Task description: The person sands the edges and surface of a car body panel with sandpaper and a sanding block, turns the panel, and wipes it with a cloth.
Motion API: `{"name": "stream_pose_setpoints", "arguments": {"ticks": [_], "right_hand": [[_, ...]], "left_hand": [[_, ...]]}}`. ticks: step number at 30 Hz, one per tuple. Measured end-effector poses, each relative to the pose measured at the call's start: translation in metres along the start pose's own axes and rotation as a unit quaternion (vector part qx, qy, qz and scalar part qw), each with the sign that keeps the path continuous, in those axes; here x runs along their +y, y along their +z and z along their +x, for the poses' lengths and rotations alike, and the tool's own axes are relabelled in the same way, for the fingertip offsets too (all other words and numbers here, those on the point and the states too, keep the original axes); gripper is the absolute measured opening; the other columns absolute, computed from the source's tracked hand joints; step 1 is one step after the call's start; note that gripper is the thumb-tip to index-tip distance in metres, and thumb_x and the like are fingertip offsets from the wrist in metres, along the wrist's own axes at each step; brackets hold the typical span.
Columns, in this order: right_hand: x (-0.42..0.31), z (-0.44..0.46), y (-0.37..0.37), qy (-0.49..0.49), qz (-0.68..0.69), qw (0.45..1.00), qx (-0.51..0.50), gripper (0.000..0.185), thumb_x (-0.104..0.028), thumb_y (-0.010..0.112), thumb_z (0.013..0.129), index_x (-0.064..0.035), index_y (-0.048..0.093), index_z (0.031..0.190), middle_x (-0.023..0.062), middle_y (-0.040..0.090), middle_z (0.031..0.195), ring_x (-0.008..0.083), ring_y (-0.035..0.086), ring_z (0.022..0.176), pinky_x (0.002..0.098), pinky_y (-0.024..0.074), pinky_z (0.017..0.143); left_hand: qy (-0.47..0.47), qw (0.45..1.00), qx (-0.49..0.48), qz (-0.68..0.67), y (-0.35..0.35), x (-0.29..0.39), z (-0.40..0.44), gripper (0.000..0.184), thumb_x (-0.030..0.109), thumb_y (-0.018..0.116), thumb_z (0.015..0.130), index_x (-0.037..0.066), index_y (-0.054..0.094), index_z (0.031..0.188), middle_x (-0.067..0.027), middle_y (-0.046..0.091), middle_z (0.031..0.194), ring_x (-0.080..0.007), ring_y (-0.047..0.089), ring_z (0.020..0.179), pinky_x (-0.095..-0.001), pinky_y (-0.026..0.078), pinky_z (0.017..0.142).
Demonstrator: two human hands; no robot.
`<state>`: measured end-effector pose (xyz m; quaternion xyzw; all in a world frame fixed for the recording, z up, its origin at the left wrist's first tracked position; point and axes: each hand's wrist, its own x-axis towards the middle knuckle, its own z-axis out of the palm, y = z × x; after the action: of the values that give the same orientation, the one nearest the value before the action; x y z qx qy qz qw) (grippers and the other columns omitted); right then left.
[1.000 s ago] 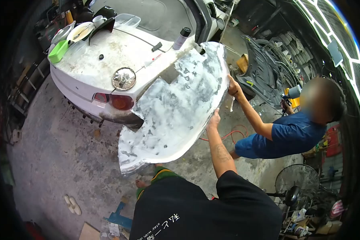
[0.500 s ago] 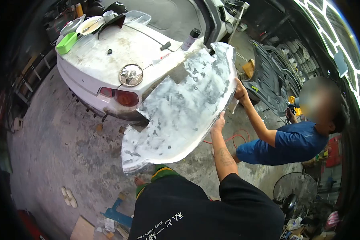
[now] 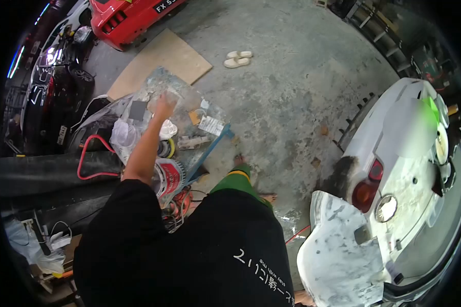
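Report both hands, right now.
Left hand: over the table; blurred, grip can't be told.
Right hand: closed on the panel edge, partly hidden.

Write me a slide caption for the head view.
Left hand reaching over a cluttered work table, a patchy white panel beside the white car.

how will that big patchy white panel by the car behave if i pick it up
The panel is probably fairly stiff, since it holds its broad, curved shape without visible sagging. It may tip or swing awkwardly, as its outline is wide and uneven, with a notch in one side. The whitish, patchy surface could feel dusty and a little slippery.
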<state>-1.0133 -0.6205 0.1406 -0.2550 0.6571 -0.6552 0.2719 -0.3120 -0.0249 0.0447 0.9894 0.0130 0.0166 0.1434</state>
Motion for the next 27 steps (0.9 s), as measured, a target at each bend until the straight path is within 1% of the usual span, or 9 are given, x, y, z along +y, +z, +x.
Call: {"name": "stream_pose_setpoints", "arguments": {"ticks": [3,6,9,11,12,14,16,22,27], "right_hand": [[-0.010,-0.028,0.035,-0.015,0.019,0.999,-0.028,0.069,-0.054,0.051,0.098,0.0001,0.049,0.140,0.0172,0.051,0.141,0.0347,0.049,0.127,0.0498,0.0392,0.107],[-0.023,-0.059,0.080,-0.027,0.043,0.997,-0.064,0.068,-0.054,0.051,0.097,0.0000,0.049,0.140,0.0171,0.050,0.142,0.0348,0.049,0.128,0.0501,0.0389,0.108],[-0.040,-0.096,0.132,-0.046,0.056,0.991,-0.111,0.068,-0.053,0.052,0.097,-0.0001,0.049,0.140,0.0170,0.050,0.142,0.0349,0.049,0.128,0.0504,0.0387,0.108],[-0.050,-0.119,0.163,-0.051,0.062,0.987,-0.137,0.067,-0.052,0.052,0.097,-0.0002,0.049,0.140,0.0170,0.050,0.143,0.0350,0.048,0.128,0.0506,0.0385,0.108],[-0.053,-0.132,0.182,-0.047,0.068,0.985,-0.153,0.067,-0.052,0.052,0.097,-0.0003,0.049,0.140,0.0170,0.049,0.143,0.0350,0.048,0.129,0.0507,0.0384,0.108],[-0.062,-0.160,0.225,-0.053,0.079,0.977,-0.189,0.067,-0.052,0.053,0.097,-0.0003,0.049,0.140,0.0169,0.049,0.143,0.0351,0.048,0.129,0.0508,0.0383,0.109],[-0.071,-0.187,0.272,-0.061,0.089,0.966,-0.235,0.067,-0.051,0.053,0.097,-0.0004,0.049,0.140,0.0169,0.049,0.144,0.0352,0.048,0.129,0.0510,0.0381,0.109],[-0.083,-0.294,0.450,-0.065,0.105,0.911,-0.394,0.065,-0.050,0.054,0.097,-0.0007,0.049,0.140,0.0167,0.048,0.145,0.0354,0.047,0.130,0.0516,0.0376,0.110],[-0.070,-0.433,0.628,-0.019,0.121,0.823,-0.555,0.065,-0.049,0.055,0.097,-0.0009,0.049,0.140,0.0166,0.047,0.146,0.0356,0.047,0.131,0.0521,0.0372,0.111]], "left_hand": [[-0.034,0.999,0.030,-0.021,0.001,-0.037,0.011,0.074,0.039,0.069,0.084,-0.001,0.045,0.140,-0.0337,0.044,0.141,-0.0450,0.044,0.131,-0.0512,0.039,0.107],[-0.031,0.994,0.107,-0.011,0.032,-0.096,0.023,0.069,0.030,0.070,0.081,-0.005,0.047,0.136,-0.0308,0.053,0.130,-0.0452,0.048,0.125,-0.0495,0.042,0.104],[-0.035,0.987,0.157,-0.027,0.055,-0.110,0.016,0.057,0.025,0.069,0.081,-0.005,0.052,0.126,-0.0304,0.058,0.118,-0.0446,0.051,0.118,-0.0486,0.044,0.099],[-0.074,0.987,0.137,-0.028,0.067,-0.096,0.017,0.043,0.022,0.068,0.081,-0.003,0.055,0.114,-0.0320,0.057,0.115,-0.0464,0.053,0.111,-0.0502,0.045,0.092],[-0.093,0.988,0.121,-0.025,0.077,-0.090,0.020,0.032,0.023,0.066,0.083,-0.001,0.057,0.101,-0.0301,0.060,0.105,-0.0450,0.058,0.099,-0.0510,0.047,0.084],[-0.137,0.972,0.076,-0.175,0.082,-0.055,0.015,0.030,0.025,0.065,0.083,-0.001,0.060,0.096,-0.0259,0.064,0.096,-0.0424,0.062,0.090,-0.0492,0.049,0.081],[-0.134,0.973,0.051,-0.182,0.087,-0.021,0.008,0.024,0.023,0.063,0.084,0.000,0.061,0.091,-0.0230,0.065,0.090,-0.0398,0.064,0.088,-0.0474,0.050,0.079],[-0.117,0.957,-0.007,-0.265,0.072,0.059,-0.033,0.019,0.016,0.065,0.083,0.000,0.059,0.092,-0.0220,0.062,0.088,-0.0416,0.061,0.086,-0.0478,0.048,0.077],[-0.184,0.946,0.082,-0.256,0.076,0.095,-0.071,0.025,0.014,0.066,0.082,-0.001,0.055,0.098,-0.0222,0.060,0.087,-0.0412,0.060,0.084,-0.0456,0.048,0.075]]}}
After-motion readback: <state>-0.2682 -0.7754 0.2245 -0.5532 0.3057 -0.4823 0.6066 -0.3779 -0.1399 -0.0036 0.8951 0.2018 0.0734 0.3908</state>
